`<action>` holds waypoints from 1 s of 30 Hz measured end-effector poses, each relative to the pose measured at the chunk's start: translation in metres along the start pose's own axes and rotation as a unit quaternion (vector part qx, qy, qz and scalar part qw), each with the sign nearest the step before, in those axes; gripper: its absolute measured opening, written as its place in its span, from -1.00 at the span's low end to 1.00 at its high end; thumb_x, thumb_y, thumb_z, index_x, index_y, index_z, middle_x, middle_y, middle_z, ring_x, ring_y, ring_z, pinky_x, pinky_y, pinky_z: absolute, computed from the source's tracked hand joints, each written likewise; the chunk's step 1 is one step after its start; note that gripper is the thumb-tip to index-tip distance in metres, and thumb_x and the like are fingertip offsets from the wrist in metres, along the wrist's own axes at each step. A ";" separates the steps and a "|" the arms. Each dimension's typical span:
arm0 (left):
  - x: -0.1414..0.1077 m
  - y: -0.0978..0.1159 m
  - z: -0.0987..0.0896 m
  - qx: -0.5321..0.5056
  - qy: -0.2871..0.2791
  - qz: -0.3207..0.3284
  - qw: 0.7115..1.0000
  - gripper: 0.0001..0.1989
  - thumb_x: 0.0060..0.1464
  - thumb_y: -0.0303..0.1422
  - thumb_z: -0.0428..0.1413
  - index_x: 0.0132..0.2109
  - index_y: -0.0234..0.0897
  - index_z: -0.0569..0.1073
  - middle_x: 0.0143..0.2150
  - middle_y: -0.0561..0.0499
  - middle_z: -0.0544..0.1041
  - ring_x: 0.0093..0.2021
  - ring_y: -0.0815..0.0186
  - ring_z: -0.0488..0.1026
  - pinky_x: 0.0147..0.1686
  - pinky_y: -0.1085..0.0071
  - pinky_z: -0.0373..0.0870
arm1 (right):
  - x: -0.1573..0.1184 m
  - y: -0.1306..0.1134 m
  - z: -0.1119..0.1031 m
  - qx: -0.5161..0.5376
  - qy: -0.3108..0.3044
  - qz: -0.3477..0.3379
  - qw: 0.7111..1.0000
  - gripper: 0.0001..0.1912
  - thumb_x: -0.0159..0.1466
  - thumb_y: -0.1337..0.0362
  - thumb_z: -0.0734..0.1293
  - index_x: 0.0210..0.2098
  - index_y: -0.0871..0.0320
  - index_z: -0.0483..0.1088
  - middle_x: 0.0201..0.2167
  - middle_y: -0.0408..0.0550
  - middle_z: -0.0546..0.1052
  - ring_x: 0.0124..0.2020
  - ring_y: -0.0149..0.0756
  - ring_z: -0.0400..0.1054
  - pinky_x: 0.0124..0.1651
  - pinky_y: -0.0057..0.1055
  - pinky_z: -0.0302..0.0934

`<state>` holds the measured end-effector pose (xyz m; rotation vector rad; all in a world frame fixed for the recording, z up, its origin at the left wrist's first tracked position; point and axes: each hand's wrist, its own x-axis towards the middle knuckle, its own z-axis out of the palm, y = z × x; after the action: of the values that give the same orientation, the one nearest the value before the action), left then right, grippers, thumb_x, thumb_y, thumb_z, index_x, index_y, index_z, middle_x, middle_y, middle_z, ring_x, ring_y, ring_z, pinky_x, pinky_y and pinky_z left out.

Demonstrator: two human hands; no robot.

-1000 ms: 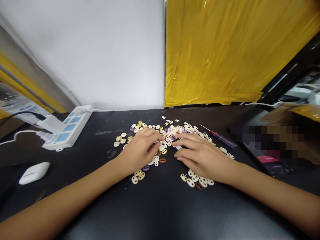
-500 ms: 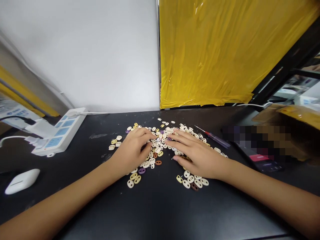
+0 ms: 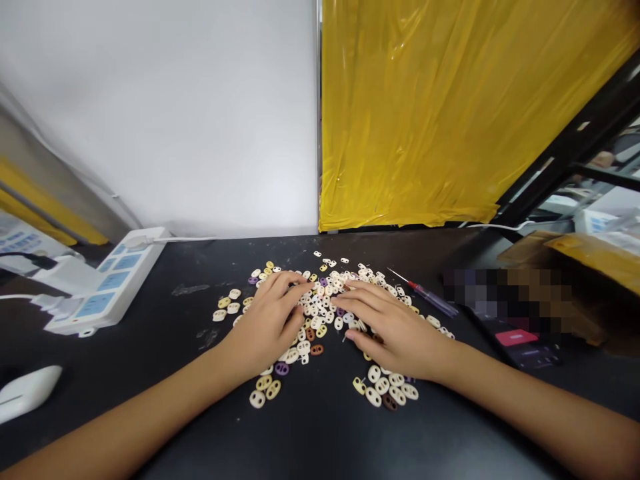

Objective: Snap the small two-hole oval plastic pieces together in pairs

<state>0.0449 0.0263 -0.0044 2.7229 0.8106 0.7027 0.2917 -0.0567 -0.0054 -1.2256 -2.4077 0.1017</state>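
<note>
Many small oval pieces with two holes each, like buttons, lie in a spread pile (image 3: 320, 303) on the black table (image 3: 320, 433). Most are cream; a few are yellow, purple (image 3: 283, 368) or brown (image 3: 317, 349). My left hand (image 3: 273, 320) rests over the pile's left part, its fingers bent and apart, thumb below. Over the right part lies my right hand (image 3: 390, 327), fingers spread and pointing inward. Both hands touch or hover just above the pieces and hide those beneath. Neither shows a piece held between its fingers.
A screwdriver (image 3: 430, 297) with a red and purple handle lies right of the pile, near a phone (image 3: 520, 340) that is partly blurred out. At left are a white power strip (image 3: 110, 283) with plugs and a white earbud case (image 3: 30, 393). A cardboard box (image 3: 590, 280) stands far right.
The whole scene sits slightly lower in view as the camera tilts. My left hand's fingers look a little more bunched toward the pile; my right hand keeps nearly the same place and spread.
</note>
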 end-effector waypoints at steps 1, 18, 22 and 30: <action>0.000 0.000 0.000 -0.004 -0.004 0.000 1.000 -0.65 0.34 -0.50 -0.07 0.19 -0.27 0.39 0.16 -0.19 0.39 0.23 0.02 0.28 0.22 -0.10 0.28 | 0.000 0.000 0.000 -0.001 0.004 0.001 1.000 -0.57 0.44 0.29 0.23 0.27 0.23 0.29 0.20 0.15 0.47 0.37 -0.03 0.20 0.39 0.08 0.21; 0.002 -0.004 -0.002 -0.045 -0.009 -0.034 0.998 -0.79 0.37 -0.51 -0.05 0.01 -0.23 0.43 -0.04 -0.07 0.46 0.09 0.10 0.30 0.13 0.05 0.32 | -0.002 0.011 -0.006 -0.014 0.002 0.008 1.000 -0.62 0.44 0.29 0.25 0.21 0.24 0.35 0.17 0.14 0.49 0.39 0.01 0.17 0.39 0.08 0.22; 0.001 -0.004 -0.002 -0.046 -0.005 -0.025 0.999 -0.83 0.38 -0.52 -0.05 -0.05 -0.24 0.41 -0.06 -0.05 0.48 0.09 0.12 0.29 0.13 0.07 0.31 | 0.001 0.015 -0.006 0.019 0.025 0.029 0.999 -0.66 0.45 0.28 0.24 0.18 0.22 0.37 0.12 0.12 0.51 0.34 -0.04 0.23 0.38 0.06 0.22; 0.002 -0.006 0.001 -0.020 0.021 0.005 1.000 -0.74 0.39 -0.56 -0.08 0.08 -0.29 0.40 -0.04 -0.10 0.46 0.05 0.13 0.31 0.10 0.10 0.29 | 0.000 0.012 0.002 0.058 0.047 0.019 0.997 -0.72 0.44 0.32 0.24 0.10 0.19 0.40 0.05 0.10 0.52 0.30 -0.09 0.23 0.40 -0.01 0.17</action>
<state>0.0445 0.0322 -0.0063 2.6864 0.7838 0.7718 0.2995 -0.0494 -0.0104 -1.1963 -2.2650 0.1882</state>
